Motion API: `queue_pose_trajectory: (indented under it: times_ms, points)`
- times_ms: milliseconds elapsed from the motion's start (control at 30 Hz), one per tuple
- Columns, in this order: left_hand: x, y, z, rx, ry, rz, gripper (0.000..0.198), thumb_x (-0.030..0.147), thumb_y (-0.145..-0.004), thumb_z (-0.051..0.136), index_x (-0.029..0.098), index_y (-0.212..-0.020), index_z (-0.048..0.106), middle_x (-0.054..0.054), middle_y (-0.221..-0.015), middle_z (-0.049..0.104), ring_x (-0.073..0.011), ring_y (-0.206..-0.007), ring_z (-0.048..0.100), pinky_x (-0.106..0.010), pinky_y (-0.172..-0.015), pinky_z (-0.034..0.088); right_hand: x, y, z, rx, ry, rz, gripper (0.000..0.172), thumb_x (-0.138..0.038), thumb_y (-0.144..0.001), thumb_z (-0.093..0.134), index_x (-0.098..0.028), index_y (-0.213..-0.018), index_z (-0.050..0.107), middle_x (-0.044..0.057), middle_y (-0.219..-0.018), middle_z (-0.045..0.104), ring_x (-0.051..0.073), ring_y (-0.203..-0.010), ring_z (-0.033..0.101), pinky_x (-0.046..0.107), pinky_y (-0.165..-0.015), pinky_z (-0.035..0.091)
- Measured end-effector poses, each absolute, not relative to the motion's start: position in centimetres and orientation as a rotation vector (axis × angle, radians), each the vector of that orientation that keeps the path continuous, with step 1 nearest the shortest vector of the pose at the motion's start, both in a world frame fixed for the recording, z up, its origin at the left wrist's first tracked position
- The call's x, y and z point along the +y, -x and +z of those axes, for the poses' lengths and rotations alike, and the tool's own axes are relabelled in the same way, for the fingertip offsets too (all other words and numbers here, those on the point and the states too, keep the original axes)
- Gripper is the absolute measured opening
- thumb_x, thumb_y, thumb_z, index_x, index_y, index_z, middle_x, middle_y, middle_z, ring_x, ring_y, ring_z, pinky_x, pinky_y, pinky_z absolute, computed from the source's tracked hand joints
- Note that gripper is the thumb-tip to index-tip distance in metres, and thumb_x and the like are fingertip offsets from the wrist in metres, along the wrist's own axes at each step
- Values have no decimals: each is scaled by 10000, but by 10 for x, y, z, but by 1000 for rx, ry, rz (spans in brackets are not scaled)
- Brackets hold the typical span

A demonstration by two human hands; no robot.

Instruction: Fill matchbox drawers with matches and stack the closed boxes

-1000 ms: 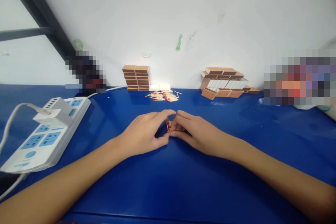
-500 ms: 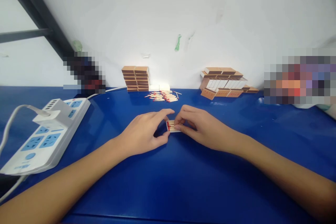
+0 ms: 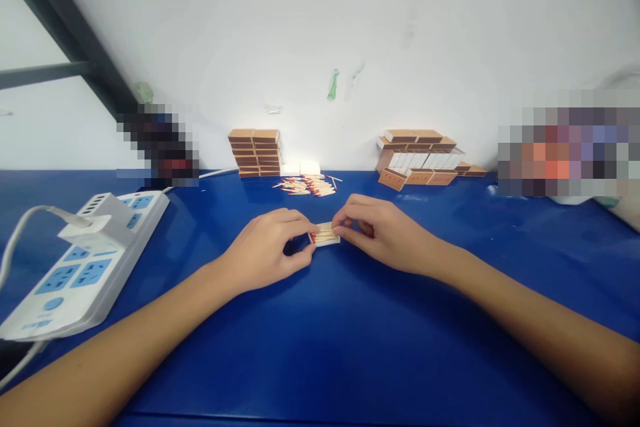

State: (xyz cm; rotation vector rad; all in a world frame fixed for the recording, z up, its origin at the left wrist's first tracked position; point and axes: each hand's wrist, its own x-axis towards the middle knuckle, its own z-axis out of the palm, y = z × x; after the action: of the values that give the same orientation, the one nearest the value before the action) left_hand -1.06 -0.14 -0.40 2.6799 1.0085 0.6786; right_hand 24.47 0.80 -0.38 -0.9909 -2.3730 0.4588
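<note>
A small white matchbox tray (image 3: 329, 243) lies on the blue table with several matches (image 3: 326, 234) in it, red heads to the left. My left hand (image 3: 273, 247) grips the tray's left end between thumb and fingers, covering part of that end. At the opposite end, the thumb and fingertips of my right hand (image 3: 383, 230) are pinched together, touching the tray's far right corner. Whether they hold a match or the tray wall is hidden. Just beyond the tray lies a loose pile of red-tipped matches (image 3: 310, 185).
Against the wall stand a stack of closed matchboxes (image 3: 254, 153) and, farther right, another matchbox pile (image 3: 420, 157). White pieces (image 3: 300, 168) sit behind the loose matches. A white power strip (image 3: 90, 273) with a plugged-in adapter and cable occupies the table's left side.
My left fingers have closed onto the tray's left end. My right fingertips have drawn back from over the matches to the right end, uncovering more of them. The view has shifted slightly.
</note>
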Motion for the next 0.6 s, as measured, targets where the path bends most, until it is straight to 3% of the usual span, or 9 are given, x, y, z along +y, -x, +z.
queue_pose_trajectory:
  times_ms: [433, 600]
  points:
    - [-3, 9, -5, 906, -2675, 712, 287, 211, -951, 607, 254, -1198, 747, -52, -1112, 744, -210, -1009, 696, -364, -899, 578, 3, -238, -5, -2330, 1013, 495, 64, -204, -936, 661, -214, -920, 722, -4, -829, 646, 114, -681, 525, 261, -663, 417]
    - [-4, 9, -4, 962, -2660, 694, 351, 213, -926, 634, 241, -1270, 697, -39, -1133, 738, -178, -890, 679, -332, -806, 570, 8, -245, 8, -2316, 1031, 464, 89, -234, -945, 647, -214, -911, 726, 0, -792, 658, 119, -653, 531, 266, -633, 420]
